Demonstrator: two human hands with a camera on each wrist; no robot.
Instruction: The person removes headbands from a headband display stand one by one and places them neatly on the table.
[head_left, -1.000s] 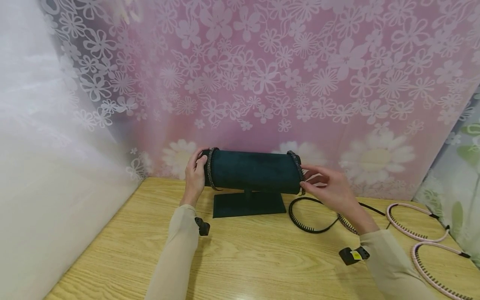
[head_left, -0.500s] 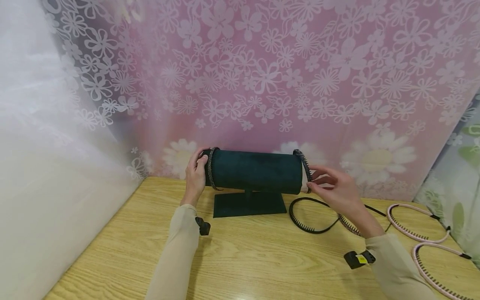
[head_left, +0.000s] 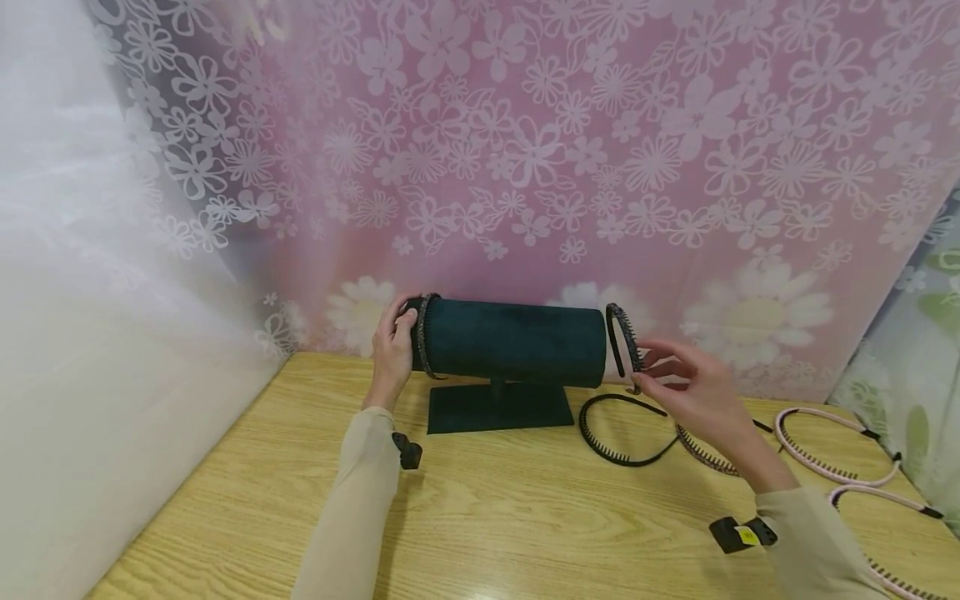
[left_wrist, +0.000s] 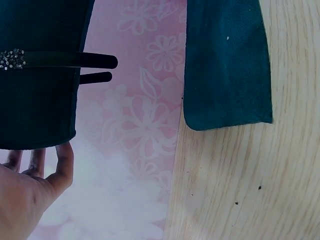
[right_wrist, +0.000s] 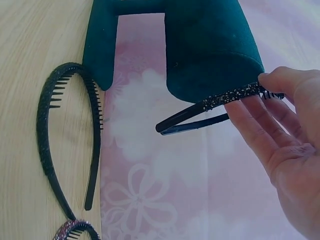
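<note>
A dark green velvet headband stand, a horizontal roll on a flat base, stands at the table's back. My left hand grips the roll's left end, thumb in front. Beside that hand, a dark glittery headband sits around the roll; its black tips show in the left wrist view. My right hand pinches another headband, black with sparkling stones and comb teeth, between thumb and fingers. This one is just off the roll's right end, apart from it in the head view.
On the wooden table, a black toothed headband and a reddish glittery headband lie below my right hand. Two pink headbands lie at the far right. A flowered pink curtain hangs behind.
My right hand has drawn its headband rightward off the roll's end, so the band is now away from the stand. My left hand has stayed on the left end.
</note>
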